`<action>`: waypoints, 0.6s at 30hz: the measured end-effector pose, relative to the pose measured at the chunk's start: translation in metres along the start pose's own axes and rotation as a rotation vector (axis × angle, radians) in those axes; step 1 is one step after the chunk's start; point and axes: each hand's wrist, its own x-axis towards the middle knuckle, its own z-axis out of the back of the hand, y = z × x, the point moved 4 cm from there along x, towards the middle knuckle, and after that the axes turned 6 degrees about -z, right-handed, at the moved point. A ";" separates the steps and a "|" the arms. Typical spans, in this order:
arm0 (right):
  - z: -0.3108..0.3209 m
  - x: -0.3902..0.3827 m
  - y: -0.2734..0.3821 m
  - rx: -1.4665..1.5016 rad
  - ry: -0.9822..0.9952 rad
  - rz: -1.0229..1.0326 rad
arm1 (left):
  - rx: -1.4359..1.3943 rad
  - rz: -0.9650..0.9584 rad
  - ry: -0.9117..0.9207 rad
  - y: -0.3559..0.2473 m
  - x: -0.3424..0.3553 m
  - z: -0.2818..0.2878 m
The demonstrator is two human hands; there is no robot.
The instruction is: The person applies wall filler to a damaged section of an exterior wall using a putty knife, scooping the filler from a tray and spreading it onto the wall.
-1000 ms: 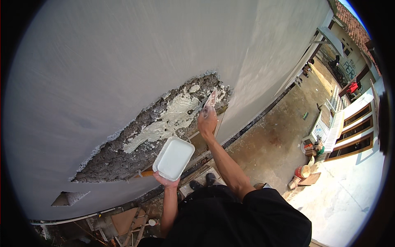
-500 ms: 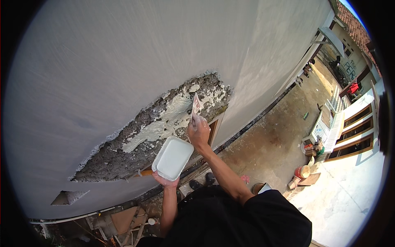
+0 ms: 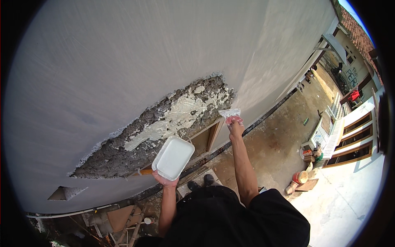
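Observation:
My left hand grips the lower edge of a white rectangular tray, held tilted in front of the wall. At the right, my right hand is closed around the red handle of a putty knife, whose broad blade is smeared with white. The blade is off the rough patch, just past its right end. That rough grey patch is a long area of broken plaster on the wall. Creamy white filler covers its middle in an uneven layer.
Smooth grey wall surrounds the patch. Below the patch is a wooden-framed opening. A triangular hole lies at lower left. Planks and boards lie below. A white bench and a bucket stand at the right.
My right hand has drawn the putty knife away from the patch, to the right and downward, and its blade has turned. The tray stays almost in place in my left hand.

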 end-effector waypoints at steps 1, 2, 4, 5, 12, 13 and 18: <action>-0.002 0.009 0.003 -0.022 0.026 0.010 | -0.006 0.000 -0.002 0.002 0.000 0.005; -0.004 0.015 0.008 -0.021 0.029 0.011 | -0.011 -0.004 -0.006 0.002 0.001 0.007; -0.011 0.021 0.019 -0.135 0.047 0.027 | -0.011 -0.004 -0.007 0.001 0.000 0.008; -0.015 0.020 0.024 -0.193 0.045 0.040 | -0.010 -0.001 -0.010 0.001 -0.001 0.008; -0.021 -0.039 0.033 -0.357 0.170 0.013 | -0.011 -0.042 -0.049 -0.004 0.000 0.012; -0.024 -0.063 0.040 -0.345 0.240 0.004 | -0.017 -0.022 -0.033 -0.003 0.001 0.012; -0.039 -0.191 0.066 -0.512 0.516 -0.056 | -0.029 -0.011 -0.066 -0.001 0.001 0.002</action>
